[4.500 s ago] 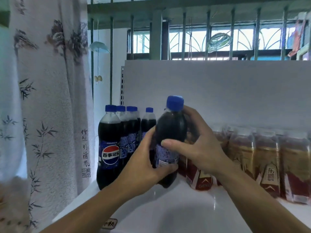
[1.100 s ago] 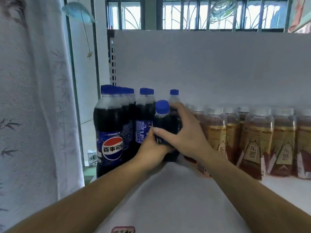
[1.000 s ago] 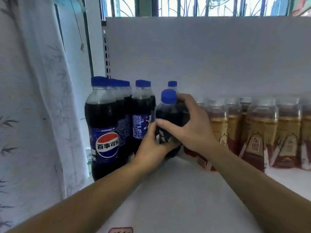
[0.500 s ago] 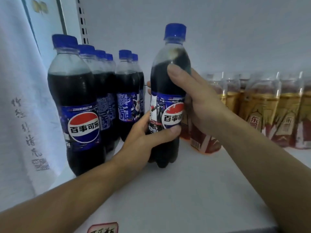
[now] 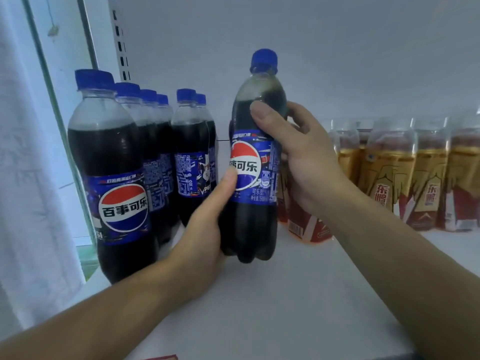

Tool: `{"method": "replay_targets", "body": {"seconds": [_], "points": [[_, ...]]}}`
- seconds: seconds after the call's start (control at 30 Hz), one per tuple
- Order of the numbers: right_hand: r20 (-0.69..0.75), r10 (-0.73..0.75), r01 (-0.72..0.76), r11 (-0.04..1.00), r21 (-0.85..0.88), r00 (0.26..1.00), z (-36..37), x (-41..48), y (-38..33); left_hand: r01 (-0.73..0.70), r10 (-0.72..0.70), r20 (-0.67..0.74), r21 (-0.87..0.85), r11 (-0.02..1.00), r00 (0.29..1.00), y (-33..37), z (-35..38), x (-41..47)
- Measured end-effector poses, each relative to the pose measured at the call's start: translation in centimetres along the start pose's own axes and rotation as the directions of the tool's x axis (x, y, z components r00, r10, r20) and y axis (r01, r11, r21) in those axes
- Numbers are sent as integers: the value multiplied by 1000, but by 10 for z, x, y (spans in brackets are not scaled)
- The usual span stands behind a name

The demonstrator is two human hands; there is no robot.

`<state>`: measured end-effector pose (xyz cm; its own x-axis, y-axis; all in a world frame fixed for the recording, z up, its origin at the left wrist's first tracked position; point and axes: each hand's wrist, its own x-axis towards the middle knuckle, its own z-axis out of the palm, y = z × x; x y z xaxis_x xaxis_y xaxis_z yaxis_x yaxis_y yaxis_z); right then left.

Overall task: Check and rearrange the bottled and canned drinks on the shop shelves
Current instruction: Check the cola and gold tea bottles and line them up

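Head view: upright cola bottle (image 5: 246, 229) clamped in the grip, left hand (image 5: 205, 229) low, right hand (image 5: 304, 162) high.

Soft, cool, even light fills the view, brightest on the white curtain (image 5: 31, 178) at the left. Faint shadows lie on the shelf (image 5: 285, 307) under the cola bottle (image 5: 249, 224). A dull sheen sits on that bottle's shoulder. The amber bottles (image 5: 428, 178) at the right look smeared, and wide-angle bending bows the left edge.
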<state>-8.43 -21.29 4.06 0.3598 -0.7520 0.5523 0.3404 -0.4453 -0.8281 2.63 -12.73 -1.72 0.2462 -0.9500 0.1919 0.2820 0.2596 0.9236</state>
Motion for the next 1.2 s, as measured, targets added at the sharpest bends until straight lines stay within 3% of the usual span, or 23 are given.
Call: {"method": "replay_targets", "body": {"seconds": [0.1,0.23,0.47,0.53,0.6,0.67,0.83,0.93,1.03,1.1,1.2], "points": [[-23,-18,20,998,66,1000,3,2,1,-14,14,-48,-4,1000,999,-2,0,5],[172,9,-75,921,382,985,-1,7,3,157,-148,123,-63,986,981,3,-2,0],[-18,-53,56,985,161,998,-2,10,6,22,-22,6,-22,1000,1000,7,7,15],[70,-11,-8,963,271,998,-3,10,6,115,-114,7,-35,993,993,8,7,14],[184,15,-84,924,373,983,-6,10,4,188,-181,128,-46,981,975,5,1,-2],[184,9,-77,928,366,983,-9,11,3,202,-188,153,-75,977,970,1,-3,-5],[-8,-108,108,991,82,994,-5,9,1,10,-8,-47,43,999,999,5,11,14],[79,5,-20,982,189,997,-5,8,2,68,-68,-73,2,998,995,0,5,7],[168,76,-117,961,250,983,-9,11,0,201,-198,64,-43,979,978,3,1,1],[139,31,-62,973,221,990,-10,11,0,201,-199,48,-60,978,979,3,0,3],[46,-75,71,994,83,996,-6,8,-2,74,-74,-19,1,997,997,1,6,2]]}}
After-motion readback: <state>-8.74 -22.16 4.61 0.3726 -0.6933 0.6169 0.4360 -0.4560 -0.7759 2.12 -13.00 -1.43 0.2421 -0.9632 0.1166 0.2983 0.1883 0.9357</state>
